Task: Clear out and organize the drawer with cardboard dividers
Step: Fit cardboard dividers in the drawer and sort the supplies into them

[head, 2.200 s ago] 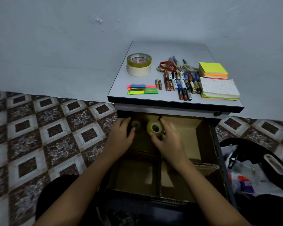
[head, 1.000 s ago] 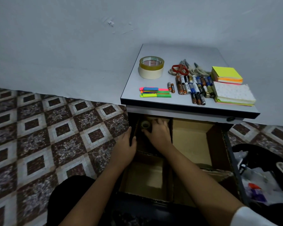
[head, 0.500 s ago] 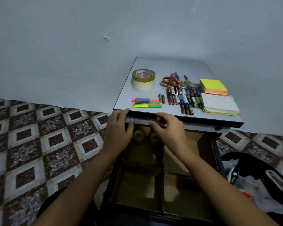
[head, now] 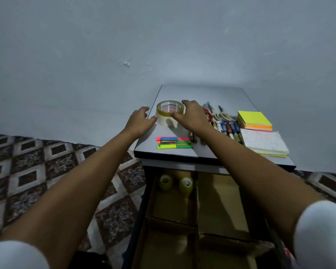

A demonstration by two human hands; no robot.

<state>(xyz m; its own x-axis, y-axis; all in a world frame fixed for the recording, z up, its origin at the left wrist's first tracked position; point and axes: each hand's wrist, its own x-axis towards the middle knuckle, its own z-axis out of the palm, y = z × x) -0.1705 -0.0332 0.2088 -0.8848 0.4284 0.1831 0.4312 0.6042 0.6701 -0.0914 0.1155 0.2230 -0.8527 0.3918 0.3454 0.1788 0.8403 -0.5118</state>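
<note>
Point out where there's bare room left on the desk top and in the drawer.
Desk top: the back strip behind the big tape roll and scissors is bare; the front is crowded with sticky flags, batteries and note pads. Drawer: the back-right compartment and front-left compartment are bare; two small tape rolls occupy the back-left.

Looks like a room in a home: patterned brown-and-white floor tiles (head: 47,171) are seen at lower left, a plain painted wall (head: 85,55) fills the upper frame, and a small cabinet (head: 202,94) with a cardboard-lined drawer (head: 217,200) is set against it, centre-right.
</note>
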